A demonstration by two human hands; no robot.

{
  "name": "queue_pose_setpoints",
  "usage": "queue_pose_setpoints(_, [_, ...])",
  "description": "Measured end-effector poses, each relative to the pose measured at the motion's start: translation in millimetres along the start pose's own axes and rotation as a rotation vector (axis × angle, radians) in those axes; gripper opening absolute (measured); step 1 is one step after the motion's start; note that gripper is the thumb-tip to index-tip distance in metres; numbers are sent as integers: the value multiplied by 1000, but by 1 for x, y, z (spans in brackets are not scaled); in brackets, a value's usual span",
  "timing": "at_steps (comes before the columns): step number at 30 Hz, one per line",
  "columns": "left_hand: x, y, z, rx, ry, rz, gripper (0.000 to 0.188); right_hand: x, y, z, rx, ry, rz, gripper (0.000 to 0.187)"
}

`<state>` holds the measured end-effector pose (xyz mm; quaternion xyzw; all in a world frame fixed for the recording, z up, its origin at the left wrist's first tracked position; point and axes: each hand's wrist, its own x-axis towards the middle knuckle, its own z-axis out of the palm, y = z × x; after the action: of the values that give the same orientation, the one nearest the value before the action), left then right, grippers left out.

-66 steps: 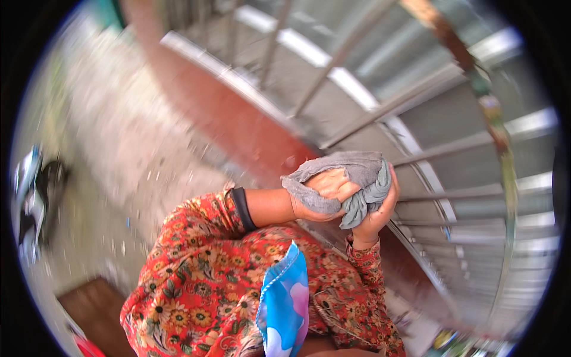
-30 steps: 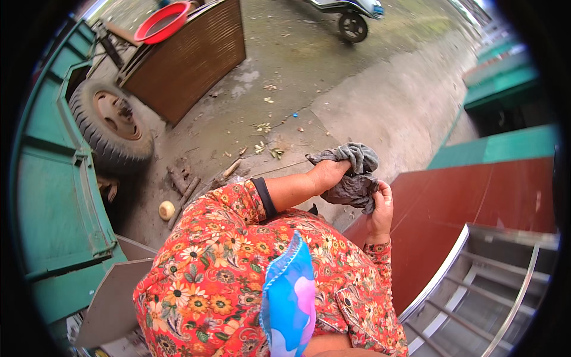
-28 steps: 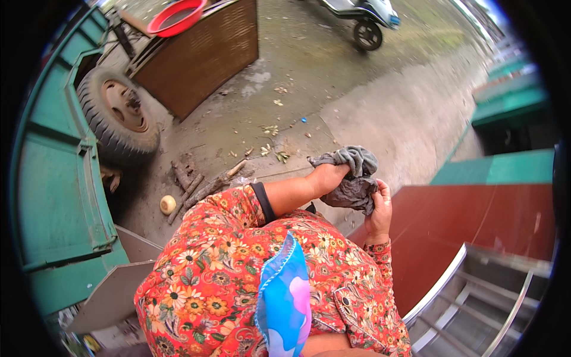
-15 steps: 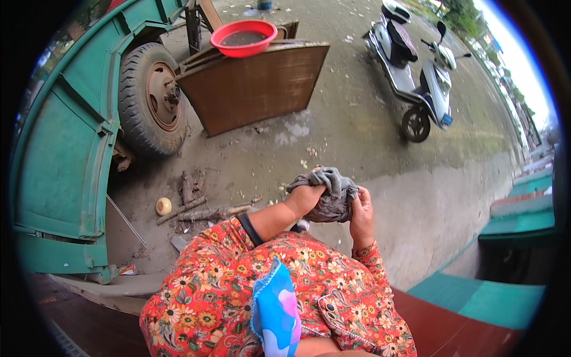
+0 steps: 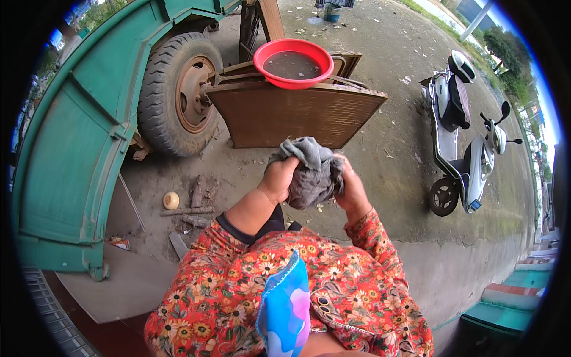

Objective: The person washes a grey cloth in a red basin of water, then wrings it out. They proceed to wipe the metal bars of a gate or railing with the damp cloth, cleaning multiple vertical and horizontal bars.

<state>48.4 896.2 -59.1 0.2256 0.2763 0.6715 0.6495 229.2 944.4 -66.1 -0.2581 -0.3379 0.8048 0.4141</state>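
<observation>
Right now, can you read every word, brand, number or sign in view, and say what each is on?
None can be read.
The grey cloth in the left hand and right hand, and the red basin, show no lettering.
Any marks on the scooter are too small.

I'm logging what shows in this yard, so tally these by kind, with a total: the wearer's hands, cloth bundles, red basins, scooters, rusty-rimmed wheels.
Left hand and right hand: 2
Cloth bundle: 1
Red basin: 1
Scooter: 1
Rusty-rimmed wheel: 1
Total: 6
</observation>
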Motion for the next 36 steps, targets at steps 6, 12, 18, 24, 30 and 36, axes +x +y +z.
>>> queue_pose_setpoints(6, [125, 43, -17, 145, 64, 119, 19, 133, -48, 2, -131, 150, -278, 4])
queue_pose_setpoints(12, [249, 93, -41, 634, -16, 416, 19, 272, -95, -5, -857, 352, -738, 16])
queue_pose_setpoints(18, [372, 100, -101, 119, 362, -104, 18, 416, -97, -40, -1303, 291, -476, 28])
queue_pose_setpoints(24, [414, 86, -153, 275, 414, -421, 50, 509, -63, -91, -1593, 49, -69, 33])
queue_pose_setpoints(30, [391, 76, -156, 136, 612, -471, 75, 532, -41, -109, -1722, 106, 20, 61])
queue_pose_setpoints(36, [442, 50, -160, 56, 614, -698, 89, 512, 1, -65, -1391, 130, 185, 57])
